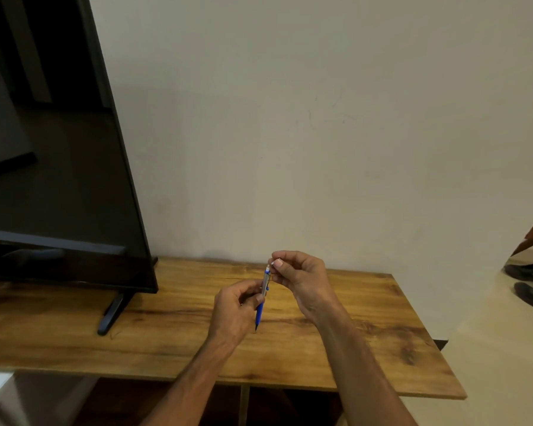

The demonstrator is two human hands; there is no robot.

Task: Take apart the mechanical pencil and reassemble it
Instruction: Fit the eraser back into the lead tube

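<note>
Both hands hover over the wooden tabletop (351, 348). My left hand (236, 312) has its fingers closed around the pencil (262, 298), held nearly upright above the tabletop, tip down. My right hand (302, 279) pinches something small and pale just beside the pencil's top end, perhaps its cap; it is too tiny to tell. A dark television (59, 179) stands at left.

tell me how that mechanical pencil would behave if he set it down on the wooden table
The mechanical pencil looks slim and round, so it would probably roll on the flat table, though its clip may stop it. It looks stiff and likely light: the left hand holds it upright with fingertips alone.
</note>
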